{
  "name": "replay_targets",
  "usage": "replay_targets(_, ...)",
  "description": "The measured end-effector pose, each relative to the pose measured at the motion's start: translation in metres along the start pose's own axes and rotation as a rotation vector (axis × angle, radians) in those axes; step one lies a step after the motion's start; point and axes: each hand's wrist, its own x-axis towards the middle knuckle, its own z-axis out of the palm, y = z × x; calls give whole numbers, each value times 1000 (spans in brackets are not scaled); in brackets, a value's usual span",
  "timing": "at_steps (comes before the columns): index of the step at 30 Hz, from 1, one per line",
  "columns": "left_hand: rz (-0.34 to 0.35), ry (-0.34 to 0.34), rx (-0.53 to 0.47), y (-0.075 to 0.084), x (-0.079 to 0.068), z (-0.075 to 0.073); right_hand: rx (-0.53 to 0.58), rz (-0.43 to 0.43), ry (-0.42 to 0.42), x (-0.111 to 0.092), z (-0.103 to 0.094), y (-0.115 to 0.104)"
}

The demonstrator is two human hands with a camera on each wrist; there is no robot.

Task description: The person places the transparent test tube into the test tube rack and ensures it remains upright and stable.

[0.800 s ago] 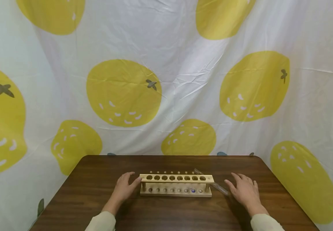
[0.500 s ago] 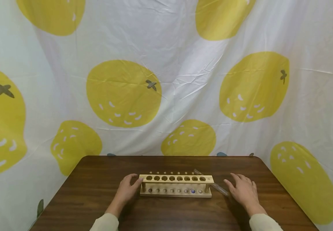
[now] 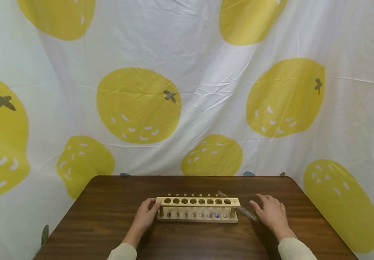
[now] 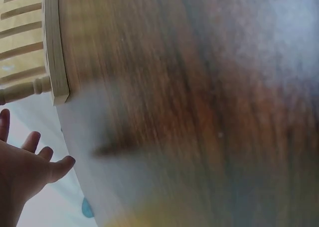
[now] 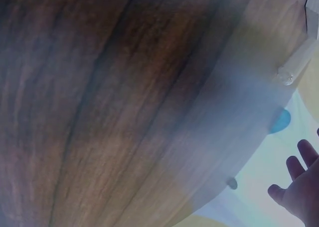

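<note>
A pale wooden test tube rack stands mid-table, with a row of holes in its top bar and hollows in its base. One base hollow towards the right shows a small blue spot. My left hand is at the rack's left end, thumb beside the top bar; the left wrist view shows its fingers spread below the rack's corner. A clear tube lies slanting behind the rack and out past its right end. To the right of that tube, my right hand hovers with relaxed fingers, holding nothing.
The brown wooden table has rounded far corners. Right behind it hangs a white cloth printed with yellow lemons. Short pegs rise along the rack's back.
My left hand has shifted slightly to the right, closer against the rack's left end. My right hand has drifted a little left towards the tube. Rack and tube have stayed put.
</note>
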Motion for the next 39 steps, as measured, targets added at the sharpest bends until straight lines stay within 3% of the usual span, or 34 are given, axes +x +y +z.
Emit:
replay_targets(9, -2, 25, -76, 3, -2, 5, 37, -62, -31, 12, 2, -3)
replay_targets(23, -28, 18, -145, 5, -3, 4, 117, -18, -170, 32, 14, 4)
replay_targets(39, -44, 7, -152, 5, -3, 3, 125, -53, -165, 43, 34, -12)
